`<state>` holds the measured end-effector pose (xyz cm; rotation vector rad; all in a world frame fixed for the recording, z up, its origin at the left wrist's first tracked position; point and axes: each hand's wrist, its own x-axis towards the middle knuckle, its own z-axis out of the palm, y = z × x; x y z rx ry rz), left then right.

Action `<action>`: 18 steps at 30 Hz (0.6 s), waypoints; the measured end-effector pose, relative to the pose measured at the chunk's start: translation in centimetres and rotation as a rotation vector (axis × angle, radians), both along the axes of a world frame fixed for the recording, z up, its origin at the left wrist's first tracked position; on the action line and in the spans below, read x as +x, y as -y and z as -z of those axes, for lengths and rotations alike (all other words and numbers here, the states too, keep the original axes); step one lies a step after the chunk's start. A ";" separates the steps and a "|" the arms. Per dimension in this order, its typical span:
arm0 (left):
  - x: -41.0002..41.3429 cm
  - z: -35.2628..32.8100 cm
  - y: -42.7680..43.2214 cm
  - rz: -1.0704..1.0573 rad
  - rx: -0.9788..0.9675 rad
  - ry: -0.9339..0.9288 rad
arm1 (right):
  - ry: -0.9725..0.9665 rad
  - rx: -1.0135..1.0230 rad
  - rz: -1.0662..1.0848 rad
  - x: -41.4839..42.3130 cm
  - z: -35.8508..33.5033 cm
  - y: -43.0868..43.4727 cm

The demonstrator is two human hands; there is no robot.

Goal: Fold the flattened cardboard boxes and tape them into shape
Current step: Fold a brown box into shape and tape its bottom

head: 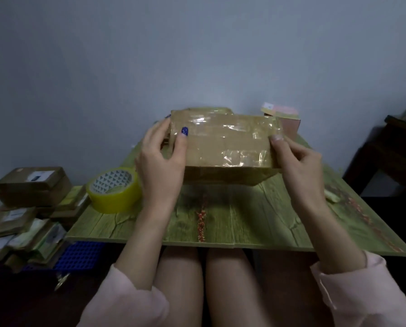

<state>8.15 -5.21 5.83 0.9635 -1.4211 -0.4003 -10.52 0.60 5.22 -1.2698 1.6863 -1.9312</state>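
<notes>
Box (223,147) between both hands' fingers (182,140)

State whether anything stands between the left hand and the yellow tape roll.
Nothing visible does. The tape roll sits on the table right beside the left hand, which grips the cardboard box.

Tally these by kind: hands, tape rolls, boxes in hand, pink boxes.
Hands: 2, left hand and right hand
Tape rolls: 1, yellow tape roll
Boxes in hand: 1, cardboard box
Pink boxes: 1, pink box
Total: 5
</notes>
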 end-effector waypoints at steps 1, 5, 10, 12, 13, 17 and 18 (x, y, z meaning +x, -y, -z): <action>-0.3 0.3 0.2 0.020 0.062 -0.032 | 0.001 0.030 0.013 0.1 0.2 0.1; -1.0 1.4 0.7 0.098 0.208 -0.094 | 0.043 0.107 0.015 -0.3 0.4 0.8; -0.9 1.3 2.3 0.073 0.254 -0.025 | 0.132 0.151 -0.015 -1.0 0.1 2.1; -1.0 1.4 3.2 0.087 0.282 -0.017 | 0.194 0.159 -0.036 -1.2 0.0 2.5; -1.0 1.3 3.4 0.095 0.290 -0.020 | 0.218 0.155 -0.054 -1.3 0.0 2.7; -1.3 0.7 3.8 0.103 0.339 -0.031 | 0.246 0.132 -0.128 -1.5 0.0 3.4; -1.4 0.6 4.0 0.114 0.338 -0.026 | 0.227 0.118 -0.126 -1.6 0.0 3.6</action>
